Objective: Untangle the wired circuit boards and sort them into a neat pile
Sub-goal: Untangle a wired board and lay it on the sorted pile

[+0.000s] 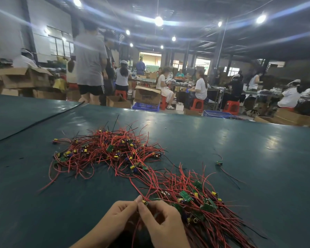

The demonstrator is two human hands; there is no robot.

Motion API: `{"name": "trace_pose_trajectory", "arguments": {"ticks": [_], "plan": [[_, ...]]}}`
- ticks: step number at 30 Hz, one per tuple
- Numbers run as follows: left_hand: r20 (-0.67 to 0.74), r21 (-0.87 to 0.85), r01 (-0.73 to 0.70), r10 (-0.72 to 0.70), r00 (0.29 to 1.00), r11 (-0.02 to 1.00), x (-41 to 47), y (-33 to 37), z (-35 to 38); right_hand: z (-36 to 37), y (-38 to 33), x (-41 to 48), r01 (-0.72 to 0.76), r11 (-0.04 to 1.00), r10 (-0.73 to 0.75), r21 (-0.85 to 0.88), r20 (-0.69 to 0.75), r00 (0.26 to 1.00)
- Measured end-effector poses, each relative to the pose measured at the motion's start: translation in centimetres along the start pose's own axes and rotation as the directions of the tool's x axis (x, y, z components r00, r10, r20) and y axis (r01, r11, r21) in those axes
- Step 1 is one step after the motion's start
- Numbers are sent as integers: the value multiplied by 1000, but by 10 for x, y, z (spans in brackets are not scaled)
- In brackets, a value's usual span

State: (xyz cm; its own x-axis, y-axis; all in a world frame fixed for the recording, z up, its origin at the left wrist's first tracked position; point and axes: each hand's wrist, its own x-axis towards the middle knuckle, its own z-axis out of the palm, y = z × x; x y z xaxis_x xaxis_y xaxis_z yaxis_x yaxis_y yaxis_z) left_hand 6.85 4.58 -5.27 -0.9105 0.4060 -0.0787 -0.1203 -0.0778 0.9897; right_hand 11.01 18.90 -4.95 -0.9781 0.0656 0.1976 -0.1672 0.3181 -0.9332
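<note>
A tangled heap of small green circuit boards with red and black wires (104, 151) lies in the middle of the dark green table (222, 140). Nearer me on the right, a sorted pile of boards (202, 203) lies with its wires running roughly parallel. My left hand (115, 217) and my right hand (161, 224) meet at the near edge and together pinch one small wired board (144, 202), whose red wires trail up toward the heap. Both hands have curled fingers.
A single loose board with wires (219, 163) lies apart on the right. A black cable (34, 125) crosses the table's far left. Beyond the far edge stand cardboard boxes (147, 94), blue crates and red stools, with several people working or walking.
</note>
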Motion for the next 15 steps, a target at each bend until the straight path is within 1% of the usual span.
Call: {"name": "trace_pose_trajectory", "arguments": {"ticks": [2, 4, 6, 7, 8, 9, 10, 11, 12, 13, 15], "plan": [[5, -17, 25, -25, 1000, 1000, 1, 3, 1, 0, 0, 1, 20, 999, -22, -29, -78, 997], [15, 38, 21, -22, 1000, 999, 1, 2, 0, -2, 0, 4, 10, 1000, -10, 0, -128, 992], [60, 195, -40, 29, 998, 980, -2, 3, 0, -5, 0, 7, -44, 995, 57, 89, -152, 987], [81, 290, -84, 63, 995, 953, -3, 2, 0, -8, -1, 9, -67, 989, 90, 135, -168, 982], [80, 402, -134, 111, 991, 906, -3, -1, -2, -13, 0, 10, -79, 982, 112, 171, -195, 974], [50, 532, -187, 190, 980, 826, -3, -4, -6, -17, 0, 12, -77, 980, 119, 182, -234, 965], [18, 674, -213, 273, 962, 707, -2, -7, -10, -22, 1, 13, -68, 985, 112, 160, -280, 953], [7, 797, -220, 356, 935, 562, -2, -10, -15, -27, 3, 14, -61, 991, 96, 117, -323, 941], [12, 877, -203, 401, 916, 436, -1, -12, -19, -31, 4, 14, -54, 996, 75, 69, -359, 930], [4, 922, -162, 409, 913, 351, 1, -14, -24, -34, 5, 15, -49, 999, 55, 25, -386, 921], [-80, 967, -13, 353, 932, 254, 5, -17, -35, -36, 8, 15, -69, 993, 20, -101, -423, 906]]}}
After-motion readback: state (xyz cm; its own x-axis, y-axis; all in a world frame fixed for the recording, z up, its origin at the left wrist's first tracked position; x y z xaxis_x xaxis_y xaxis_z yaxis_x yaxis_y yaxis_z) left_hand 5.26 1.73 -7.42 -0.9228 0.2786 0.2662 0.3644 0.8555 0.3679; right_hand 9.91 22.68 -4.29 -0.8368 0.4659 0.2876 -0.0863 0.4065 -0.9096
